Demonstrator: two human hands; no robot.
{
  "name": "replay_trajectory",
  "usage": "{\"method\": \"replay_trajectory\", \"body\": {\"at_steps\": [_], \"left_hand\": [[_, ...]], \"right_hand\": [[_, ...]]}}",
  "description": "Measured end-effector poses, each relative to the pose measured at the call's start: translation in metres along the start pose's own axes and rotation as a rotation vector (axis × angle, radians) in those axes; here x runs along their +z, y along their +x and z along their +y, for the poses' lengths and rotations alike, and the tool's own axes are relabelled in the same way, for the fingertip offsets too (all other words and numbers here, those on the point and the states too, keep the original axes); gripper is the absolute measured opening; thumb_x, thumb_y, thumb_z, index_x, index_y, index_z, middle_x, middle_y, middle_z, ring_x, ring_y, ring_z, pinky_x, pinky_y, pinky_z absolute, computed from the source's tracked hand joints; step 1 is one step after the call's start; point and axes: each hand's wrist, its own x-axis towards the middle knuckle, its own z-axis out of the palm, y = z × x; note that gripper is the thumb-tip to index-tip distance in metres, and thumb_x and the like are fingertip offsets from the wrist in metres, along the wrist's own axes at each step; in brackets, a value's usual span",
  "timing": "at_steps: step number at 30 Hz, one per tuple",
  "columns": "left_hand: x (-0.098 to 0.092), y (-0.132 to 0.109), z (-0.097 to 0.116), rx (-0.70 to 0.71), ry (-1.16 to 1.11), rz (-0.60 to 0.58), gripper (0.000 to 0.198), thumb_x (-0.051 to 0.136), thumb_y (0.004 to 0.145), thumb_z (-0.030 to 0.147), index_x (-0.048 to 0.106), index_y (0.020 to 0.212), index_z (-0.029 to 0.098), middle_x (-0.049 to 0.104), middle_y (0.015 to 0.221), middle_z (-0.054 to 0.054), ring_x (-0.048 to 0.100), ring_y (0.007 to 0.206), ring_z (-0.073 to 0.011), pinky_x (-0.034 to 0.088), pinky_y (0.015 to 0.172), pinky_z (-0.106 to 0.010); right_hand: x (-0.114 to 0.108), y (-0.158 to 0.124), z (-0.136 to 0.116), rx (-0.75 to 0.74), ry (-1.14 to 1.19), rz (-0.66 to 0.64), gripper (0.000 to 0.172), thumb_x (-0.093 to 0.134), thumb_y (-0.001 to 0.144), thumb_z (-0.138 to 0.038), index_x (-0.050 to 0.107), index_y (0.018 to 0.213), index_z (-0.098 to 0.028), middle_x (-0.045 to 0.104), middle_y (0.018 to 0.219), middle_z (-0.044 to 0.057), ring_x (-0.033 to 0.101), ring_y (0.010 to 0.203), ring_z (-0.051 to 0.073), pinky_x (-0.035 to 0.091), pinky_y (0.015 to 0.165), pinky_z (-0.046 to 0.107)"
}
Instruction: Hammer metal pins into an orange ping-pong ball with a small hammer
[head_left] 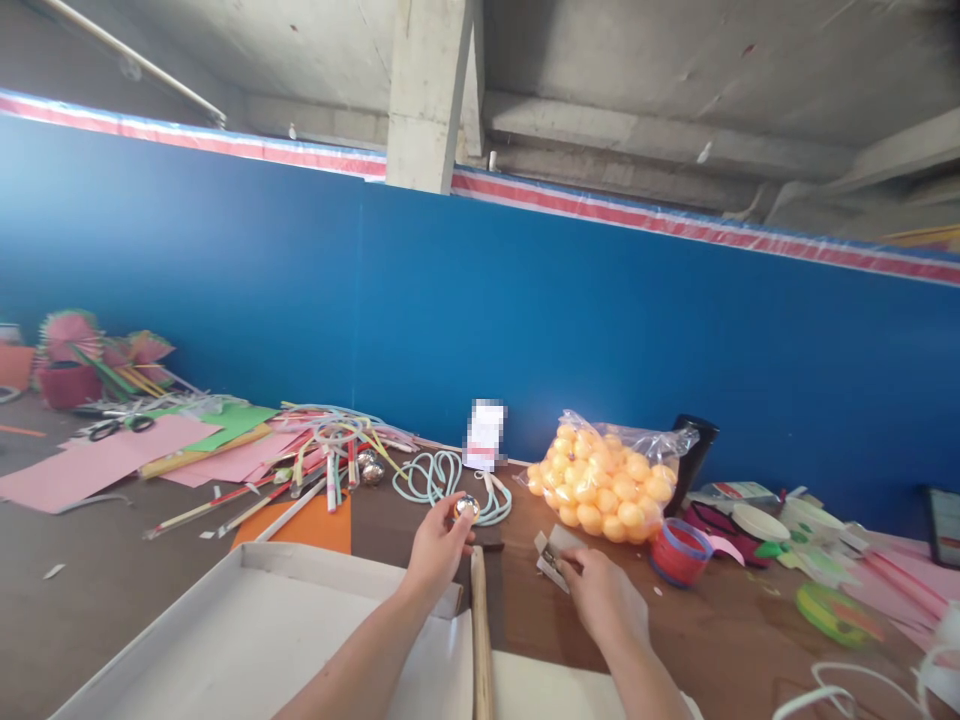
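Note:
My left hand (pixel 439 545) is closed, pinching a shiny silver ball (pixel 466 507) between thumb and fingers above the table. Over the brown tabletop to the right, my right hand (pixel 606 592) has its thumb and fingers together at a small open cardboard box (pixel 551 570). A small dark metallic piece shows in or on that box by the fingertips; its kind is too small to make out. Behind my left hand lies a coil of pale blue cord (pixel 429 478). A white cardboard tray (pixel 300 640) is under my left forearm, with a wooden stick (pixel 481 635) along its right side.
A clear bag of orange balls (pixel 600 480) stands against the blue partition (pixel 525 300), beside a black cylinder (pixel 691 455). Red and blue tape rolls (pixel 680 552) sit to the right. Coloured paper (pixel 112 460), scissors (pixel 120 427) and several sticks lie left, near more silver balls (pixel 371 468).

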Motion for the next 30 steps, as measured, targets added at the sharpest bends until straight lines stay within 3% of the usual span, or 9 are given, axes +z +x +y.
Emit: {"method": "replay_trajectory", "body": {"at_steps": [12, 25, 30], "left_hand": [[0.002, -0.002, 0.005, -0.025, 0.040, -0.015, 0.045, 0.062, 0.068, 0.042, 0.058, 0.105, 0.017, 0.061, 0.088, -0.006, 0.059, 0.061, -0.0119, 0.050, 0.048, -0.020], [0.004, -0.003, 0.006, -0.034, 0.031, -0.019, 0.045, 0.062, 0.068, 0.043, 0.058, 0.104, 0.017, 0.060, 0.084, -0.005, 0.058, 0.061, -0.0118, 0.050, 0.048, -0.021], [0.003, -0.003, 0.006, -0.028, -0.011, -0.013, 0.045, 0.064, 0.066, 0.043, 0.060, 0.102, 0.017, 0.061, 0.082, -0.004, 0.059, 0.060, -0.0118, 0.050, 0.047, -0.021]], "right_hand": [[-0.005, 0.012, -0.003, 0.015, -0.027, -0.123, 0.024, 0.052, 0.072, -0.050, 0.068, 0.069, -0.033, 0.070, 0.075, 0.002, 0.063, 0.076, 0.025, 0.035, 0.055, 0.028], [0.003, 0.012, -0.002, -0.023, -0.095, -0.067, 0.021, 0.043, 0.079, -0.036, 0.058, 0.068, -0.026, 0.068, 0.076, 0.002, 0.061, 0.072, 0.021, 0.031, 0.053, 0.026], [0.004, 0.011, 0.003, -0.056, 0.027, 0.044, 0.020, 0.039, 0.081, -0.032, 0.056, 0.072, -0.024, 0.066, 0.080, 0.003, 0.060, 0.075, 0.020, 0.034, 0.056, 0.026]]}}
